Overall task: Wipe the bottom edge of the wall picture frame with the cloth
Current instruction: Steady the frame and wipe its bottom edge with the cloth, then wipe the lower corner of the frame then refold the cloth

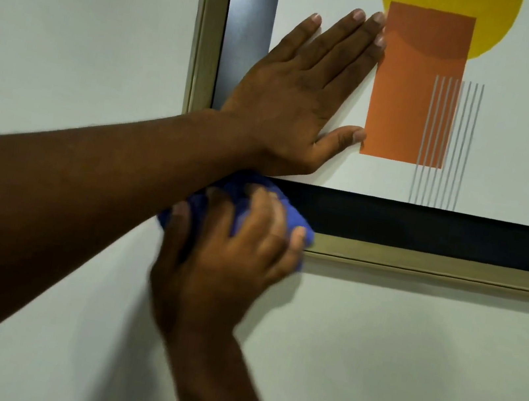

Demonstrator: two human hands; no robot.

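Observation:
A picture frame (436, 264) with a gold-coloured border and a black mat hangs on the white wall. Its print shows an orange rectangle, a yellow disc and grey lines. My left hand (304, 92) lies flat and open on the print near the frame's lower left corner, its arm crossing in from the left. Below it, my right hand (235, 247) presses a bunched blue cloth (291, 220) against the left end of the frame's bottom edge. The hand is motion-blurred. The frame's lower left corner is hidden behind the cloth and my arms.
White wall (404, 361) fills the area below and left of the frame. A dark strip runs down the far left edge of the view. A rounded shadow falls on the wall at the bottom right.

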